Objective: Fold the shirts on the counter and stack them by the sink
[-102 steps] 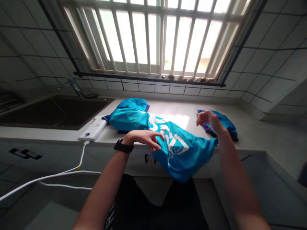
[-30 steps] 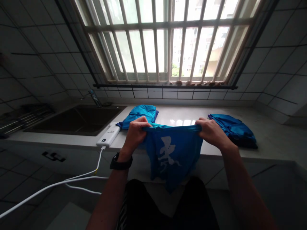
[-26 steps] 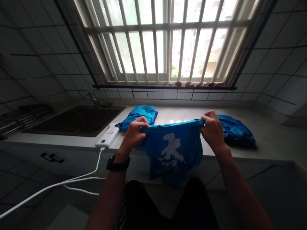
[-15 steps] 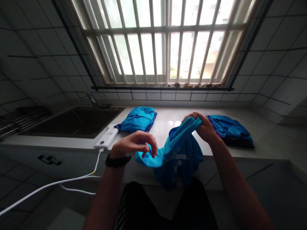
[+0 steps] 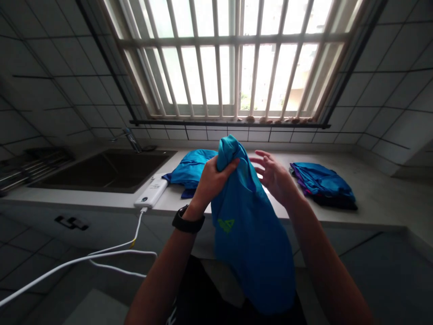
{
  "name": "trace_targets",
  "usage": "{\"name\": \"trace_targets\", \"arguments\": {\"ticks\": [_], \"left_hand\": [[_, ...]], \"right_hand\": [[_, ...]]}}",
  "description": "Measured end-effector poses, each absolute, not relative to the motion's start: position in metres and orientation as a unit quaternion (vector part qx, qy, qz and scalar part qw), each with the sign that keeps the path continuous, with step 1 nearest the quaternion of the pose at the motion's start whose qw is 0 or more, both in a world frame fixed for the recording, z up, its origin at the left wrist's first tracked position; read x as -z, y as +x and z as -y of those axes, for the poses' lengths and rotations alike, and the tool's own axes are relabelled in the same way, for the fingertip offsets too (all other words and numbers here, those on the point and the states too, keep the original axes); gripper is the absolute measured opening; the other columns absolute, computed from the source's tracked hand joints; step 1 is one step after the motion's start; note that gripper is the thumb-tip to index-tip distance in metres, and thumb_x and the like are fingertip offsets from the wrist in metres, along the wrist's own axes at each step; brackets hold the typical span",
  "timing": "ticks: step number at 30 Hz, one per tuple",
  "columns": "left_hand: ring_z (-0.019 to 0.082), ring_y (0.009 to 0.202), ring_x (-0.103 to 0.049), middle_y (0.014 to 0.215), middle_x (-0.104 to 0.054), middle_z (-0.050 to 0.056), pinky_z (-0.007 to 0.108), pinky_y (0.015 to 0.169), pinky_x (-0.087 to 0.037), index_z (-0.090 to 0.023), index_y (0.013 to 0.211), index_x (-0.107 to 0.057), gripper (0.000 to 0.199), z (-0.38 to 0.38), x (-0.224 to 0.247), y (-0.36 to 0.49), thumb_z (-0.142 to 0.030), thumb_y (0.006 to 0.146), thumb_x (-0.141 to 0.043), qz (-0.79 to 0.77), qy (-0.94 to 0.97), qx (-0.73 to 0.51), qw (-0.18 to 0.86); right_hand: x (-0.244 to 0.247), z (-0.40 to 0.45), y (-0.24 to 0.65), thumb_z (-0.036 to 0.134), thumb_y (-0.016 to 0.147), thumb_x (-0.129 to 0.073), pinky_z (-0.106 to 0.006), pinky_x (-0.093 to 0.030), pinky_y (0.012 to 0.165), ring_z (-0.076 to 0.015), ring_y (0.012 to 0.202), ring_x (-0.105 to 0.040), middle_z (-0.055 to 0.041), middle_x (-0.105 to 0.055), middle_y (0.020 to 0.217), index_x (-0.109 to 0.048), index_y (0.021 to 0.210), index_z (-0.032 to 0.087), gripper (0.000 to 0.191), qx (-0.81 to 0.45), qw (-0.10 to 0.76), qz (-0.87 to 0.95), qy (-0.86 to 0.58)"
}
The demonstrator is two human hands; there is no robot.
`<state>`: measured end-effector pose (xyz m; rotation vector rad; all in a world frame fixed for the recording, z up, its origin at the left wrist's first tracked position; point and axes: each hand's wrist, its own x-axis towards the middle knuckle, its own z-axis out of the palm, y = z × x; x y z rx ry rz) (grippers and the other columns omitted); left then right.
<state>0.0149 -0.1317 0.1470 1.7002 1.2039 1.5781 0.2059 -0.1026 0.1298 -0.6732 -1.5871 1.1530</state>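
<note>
A blue garment (image 5: 252, 234) with a small green logo hangs down in front of the counter, over my legs. Its gathered top is gripped by my left hand (image 5: 216, 177), which has a black band on the wrist. Just right of the cloth, my right hand (image 5: 272, 176) is raised with its fingers apart and nothing in them. Behind my left hand lies a folded blue cloth pile (image 5: 189, 168), partly hidden. Another folded stack (image 5: 324, 183), blue with purple and black layers, rests on the counter at the right.
A dark sink (image 5: 111, 169) with a faucet (image 5: 133, 140) is at the left of the white counter (image 5: 372, 198). A white power bank (image 5: 152, 192) with a white cable (image 5: 77, 258) lies near the front edge. Behind is a barred window (image 5: 237, 41).
My left hand has closed on the garment and lifted its top. My right hand has let go and opened. The garment now hangs lower, its green logo showing.
</note>
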Motion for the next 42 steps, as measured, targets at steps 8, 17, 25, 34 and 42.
{"name": "trace_targets", "arguments": {"ticks": [8,17,25,34,42], "left_hand": [[0.016,0.070,-0.061,0.072,-0.064,-0.001,0.023,0.059,-0.048,-0.018,0.083,-0.066,0.039,0.125,-0.162,-0.028,-0.056,0.085,-0.072,-0.487,0.659,-0.531,0.216],[0.028,0.095,-0.067,0.090,-0.074,0.011,0.034,0.082,-0.050,-0.019,0.086,-0.075,0.039,0.089,-0.185,-0.061,-0.057,0.090,-0.065,-0.730,0.601,-0.319,-0.066],[0.029,0.125,-0.063,0.148,-0.056,0.025,0.039,0.101,-0.048,-0.007,0.158,-0.039,0.054,0.019,-0.164,-0.015,-0.022,0.106,-0.040,-0.766,0.618,-0.162,-0.074],[0.030,0.124,-0.059,0.131,-0.065,0.018,0.036,0.105,-0.046,-0.015,0.109,-0.073,0.023,0.046,-0.058,-0.020,-0.030,0.096,-0.063,-0.662,0.747,-0.006,-0.061],[0.028,0.113,-0.062,0.121,-0.068,0.017,0.039,0.100,-0.045,-0.015,0.108,-0.070,0.034,0.047,-0.068,-0.052,-0.016,0.103,-0.037,-0.730,0.654,-0.174,-0.093]], "right_hand": [[-0.109,0.117,0.251,0.048,0.087,-0.073,-0.031,-0.052,0.073,-0.0231,0.084,-0.067,-0.0047,-0.077,0.093,-0.078,0.099,0.019,0.033,-0.319,0.406,0.767,-0.381],[-0.150,0.035,0.289,0.057,0.090,-0.068,-0.033,-0.050,0.076,-0.0239,0.085,-0.067,-0.0111,-0.073,0.095,-0.082,0.087,0.018,0.041,-0.103,0.274,0.815,-0.500],[-0.151,-0.012,0.223,0.020,0.104,-0.042,-0.043,-0.049,0.103,-0.0338,0.124,-0.064,-0.0268,-0.065,0.134,-0.045,0.158,0.008,0.056,0.033,0.256,0.653,-0.712],[-0.023,0.015,0.213,0.045,0.110,-0.024,-0.069,-0.021,0.124,-0.0359,0.162,-0.018,-0.0147,-0.019,0.177,-0.028,0.168,0.020,0.063,-0.107,0.037,0.694,-0.711],[-0.008,0.015,0.215,0.043,0.110,-0.023,-0.069,-0.016,0.125,-0.0337,0.162,-0.017,-0.0141,-0.019,0.176,-0.032,0.167,0.020,0.063,-0.077,0.063,0.695,-0.712]]}}
